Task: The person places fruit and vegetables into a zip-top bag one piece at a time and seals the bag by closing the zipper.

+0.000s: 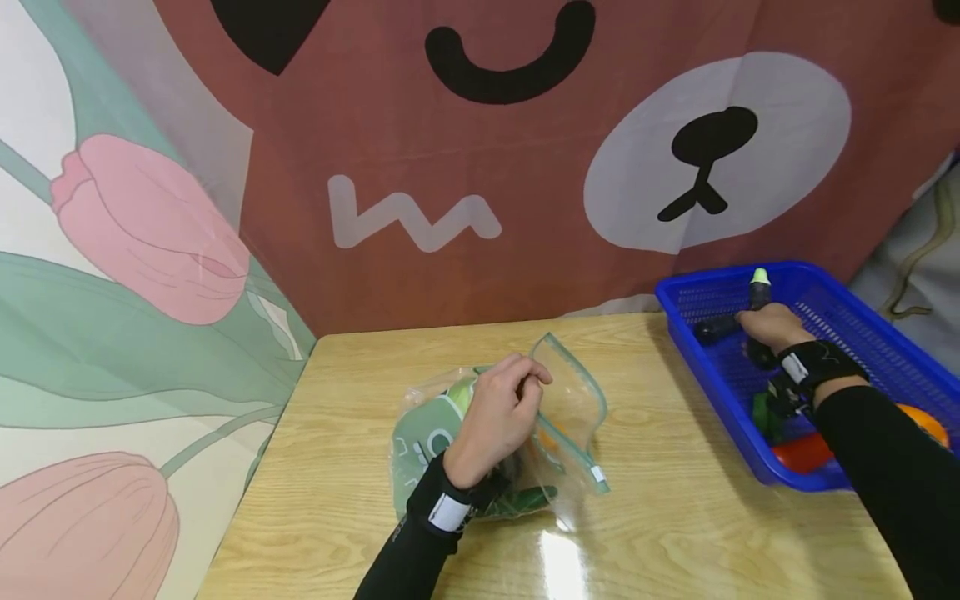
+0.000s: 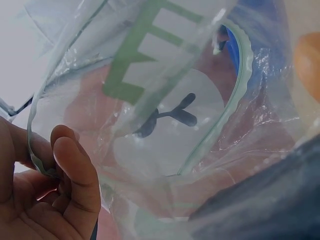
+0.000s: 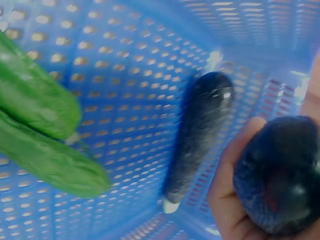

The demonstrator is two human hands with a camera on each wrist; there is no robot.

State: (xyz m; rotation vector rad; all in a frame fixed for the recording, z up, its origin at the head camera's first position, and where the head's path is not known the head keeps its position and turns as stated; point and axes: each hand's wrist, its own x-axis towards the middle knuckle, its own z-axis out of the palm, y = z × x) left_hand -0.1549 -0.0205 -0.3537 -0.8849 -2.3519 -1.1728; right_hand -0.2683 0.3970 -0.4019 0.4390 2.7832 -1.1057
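Note:
My left hand pinches the green-edged rim of a clear zip bag, whose mouth gapes to the right. The bag has a green printed design, and a cucumber and an orange item show through its plastic. In the left wrist view, thumb and fingers hold the rim at the lower left. Over the blue basket, my right hand grips a dark eggplant with a pale green tip. A second eggplant lies in the basket beside it.
The blue basket stands at the table's right. Inside it are green cucumbers, a red item and an orange item. Behind the wooden table hangs a printed cloth.

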